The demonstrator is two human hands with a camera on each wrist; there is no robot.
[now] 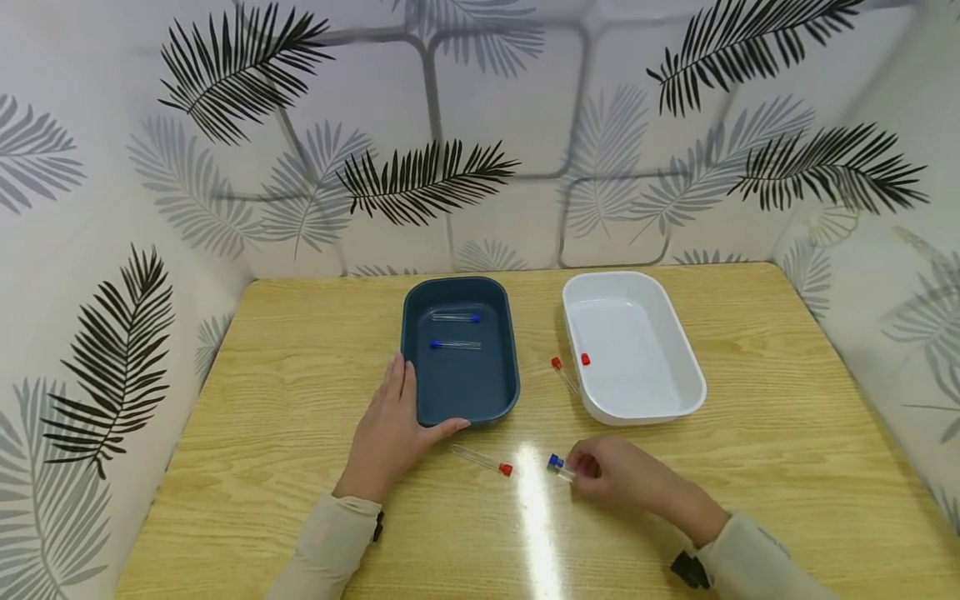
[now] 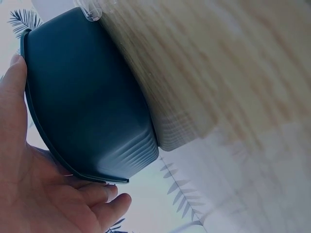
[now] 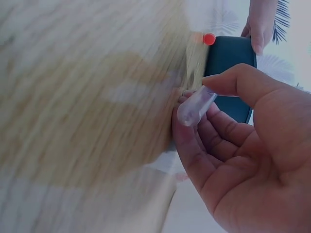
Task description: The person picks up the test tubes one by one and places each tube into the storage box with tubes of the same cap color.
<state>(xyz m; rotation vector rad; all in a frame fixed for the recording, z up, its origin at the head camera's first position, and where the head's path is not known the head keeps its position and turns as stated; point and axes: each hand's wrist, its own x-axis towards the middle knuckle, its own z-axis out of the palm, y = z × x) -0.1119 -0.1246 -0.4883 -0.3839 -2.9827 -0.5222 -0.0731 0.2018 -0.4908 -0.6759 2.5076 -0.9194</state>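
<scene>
My left hand [image 1: 386,433] rests against the near-left corner of a dark blue tray [image 1: 513,367], fingers along its left rim and thumb by the near edge. In the left wrist view the tray's outer wall [image 2: 87,97] fills much of the picture. Two clear blue-capped tubes [image 1: 459,345] lie inside the tray. Right of it, my right hand [image 1: 622,475] pinches a test tube [image 3: 194,109] between thumb and fingers, its blue cap [image 1: 555,462] pointing left. Between the hands, a red-capped tube [image 1: 480,459] lies on the table.
A white tray [image 1: 686,367] stands at the right, with a red cap [image 1: 586,359] showing at its inner left side. Beside its left wall lies another red-capped tube [image 1: 565,375]. The wooden table [image 1: 300,350] meets a leaf-patterned backdrop [image 1: 510,217] behind.
</scene>
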